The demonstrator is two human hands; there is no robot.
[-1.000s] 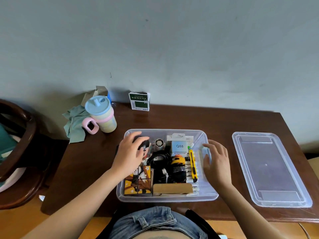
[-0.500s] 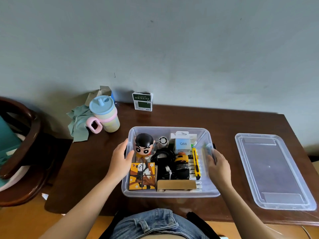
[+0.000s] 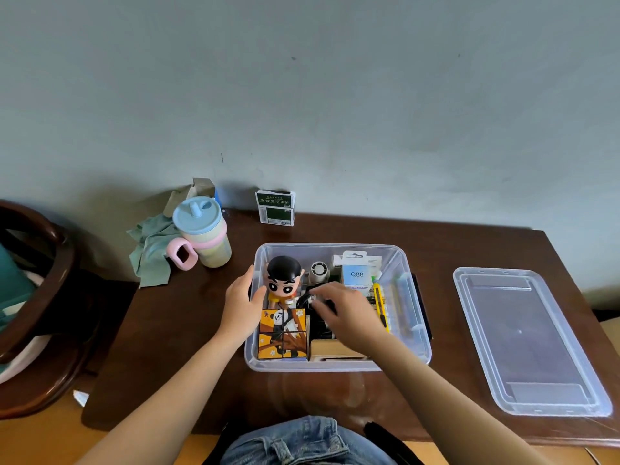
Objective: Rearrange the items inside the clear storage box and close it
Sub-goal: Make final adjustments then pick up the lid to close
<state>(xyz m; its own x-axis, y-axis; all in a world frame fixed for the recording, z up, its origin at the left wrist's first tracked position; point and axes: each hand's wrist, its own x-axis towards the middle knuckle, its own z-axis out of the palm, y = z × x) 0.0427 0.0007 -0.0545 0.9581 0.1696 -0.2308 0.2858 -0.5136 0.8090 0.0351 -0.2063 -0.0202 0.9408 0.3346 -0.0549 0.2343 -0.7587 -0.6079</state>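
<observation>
The box (image 3: 416, 333) sits on the table (image 3: 188, 330) at the near edge, straight ahead of the person, open and packed. Inside, a figurine (image 3: 284, 278) stands upright at 10 o'clock. A panda cube (image 3: 282, 333) fills the 7 o'clock corner, and black cables (image 3: 307, 298) lie in the middle. A yellow knife (image 3: 380, 305) runs along the 3 o'clock side, and a tan carton (image 3: 330, 349) lies at 6 o'clock.

The left hand (image 3: 240, 310) grips the box's 9 o'clock wall, thumb hooked over the rim beside the figurine. The right hand (image 3: 345, 313) reaches into the middle, fingers spread and bent over the cables. Whether it has hold of one cannot be told.

The step in hand looks like settling the cables. To do it well, keep the left hand bracing the wall so the box does not slide. Press the cables down below the rim, and watch the tall figurine, which may foul the lid (image 3: 533, 340) unless laid flat. The lid lies on the table at 3 o'clock, well apart from the box.

A pale blue carton (image 3: 357, 275) at the box's 1 o'clock reads "Q88". At 11 o'clock against the wall stands a green packet (image 3: 275, 208); its print is too small to read.
</observation>
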